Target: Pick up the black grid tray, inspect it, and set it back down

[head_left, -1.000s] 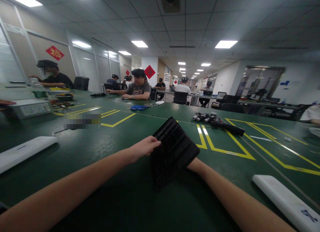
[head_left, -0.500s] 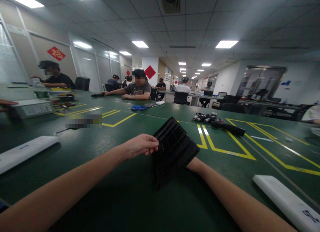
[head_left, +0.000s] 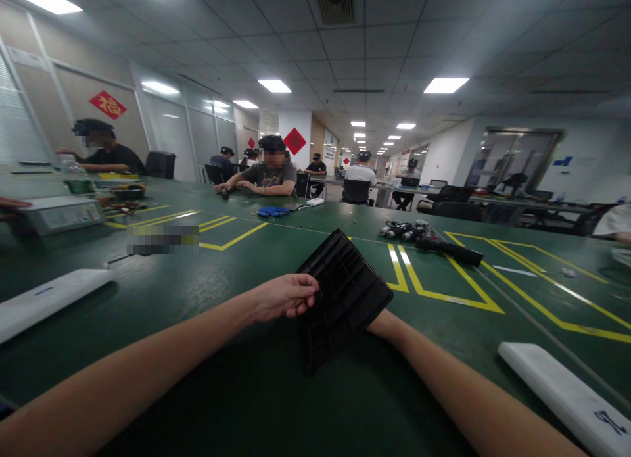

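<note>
A black rectangular plastic panel [head_left: 348,292] with raised ribs on its near face is held tilted above the green table. My right hand [head_left: 382,320] grips it from behind at the lower right edge, and the panel hides its fingers. In front of the panel's left side is my left hand [head_left: 288,296], thumb and fingertips pinched together. Whatever those fingertips hold, if anything, is too small to make out. I cannot tell whether they touch the ribs.
White bars lie at left [head_left: 52,302] and right [head_left: 566,394]. Beyond the panel are metal cylindrical parts [head_left: 404,231], a black tube [head_left: 453,252] and a blue item [head_left: 273,212]. A grey box [head_left: 62,214] stands at left. A person [head_left: 271,171] sits across the table.
My left hand has shifted slightly right and down across the panel, still pinched. My right hand and the panel have barely moved. The person across has drawn an outstretched arm back in.
</note>
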`<act>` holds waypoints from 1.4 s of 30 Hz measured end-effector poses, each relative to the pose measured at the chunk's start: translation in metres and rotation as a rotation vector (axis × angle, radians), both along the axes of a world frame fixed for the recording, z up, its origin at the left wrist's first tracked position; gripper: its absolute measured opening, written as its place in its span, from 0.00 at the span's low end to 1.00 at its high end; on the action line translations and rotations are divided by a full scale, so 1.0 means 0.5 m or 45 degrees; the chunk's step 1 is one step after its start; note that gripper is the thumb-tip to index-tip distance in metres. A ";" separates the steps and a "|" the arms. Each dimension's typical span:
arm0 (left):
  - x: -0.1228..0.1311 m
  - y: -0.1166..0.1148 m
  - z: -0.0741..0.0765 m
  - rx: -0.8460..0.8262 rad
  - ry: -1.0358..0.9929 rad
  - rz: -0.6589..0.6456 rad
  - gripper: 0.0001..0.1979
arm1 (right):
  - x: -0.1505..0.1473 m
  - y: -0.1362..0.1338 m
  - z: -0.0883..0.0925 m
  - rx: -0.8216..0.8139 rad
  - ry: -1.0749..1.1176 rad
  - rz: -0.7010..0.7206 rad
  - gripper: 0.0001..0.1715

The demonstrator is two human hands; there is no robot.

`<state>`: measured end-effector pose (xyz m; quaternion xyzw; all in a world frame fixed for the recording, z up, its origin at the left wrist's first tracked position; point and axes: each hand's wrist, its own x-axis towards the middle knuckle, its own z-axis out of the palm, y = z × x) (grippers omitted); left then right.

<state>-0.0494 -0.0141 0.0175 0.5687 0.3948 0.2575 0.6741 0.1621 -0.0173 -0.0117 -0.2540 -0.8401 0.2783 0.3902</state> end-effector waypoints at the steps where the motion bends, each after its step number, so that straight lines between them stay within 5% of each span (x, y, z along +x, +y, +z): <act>1: 0.000 0.000 -0.002 0.035 0.007 -0.003 0.13 | -0.001 -0.001 0.001 -0.007 -0.001 0.000 0.22; 6: -0.005 0.000 -0.001 0.470 0.290 -0.018 0.10 | -0.002 -0.006 0.006 -0.027 -0.034 -0.006 0.24; 12: -0.001 -0.012 0.015 1.358 0.959 -0.008 0.10 | 0.002 0.001 -0.008 -0.021 -0.003 -0.053 0.26; 14: 0.004 -0.014 0.014 1.482 1.161 0.020 0.14 | 0.001 0.004 -0.012 -0.010 0.009 -0.055 0.26; 25: -0.003 -0.025 0.023 1.425 1.239 -0.080 0.15 | -0.001 -0.002 -0.009 -0.052 0.018 -0.054 0.27; 30: 0.007 -0.017 0.015 1.390 1.263 0.021 0.20 | -0.001 -0.004 -0.003 -0.066 -0.001 -0.048 0.26; 37: 0.000 -0.028 0.029 1.396 1.030 0.006 0.09 | -0.001 -0.007 0.000 0.008 -0.012 -0.065 0.23; 40: -0.001 -0.022 0.030 1.198 0.765 0.126 0.05 | -0.002 -0.005 0.001 0.022 -0.026 -0.055 0.21; 42: 0.001 -0.014 0.027 0.841 0.488 0.279 0.04 | -0.003 -0.002 0.000 0.049 -0.018 -0.054 0.22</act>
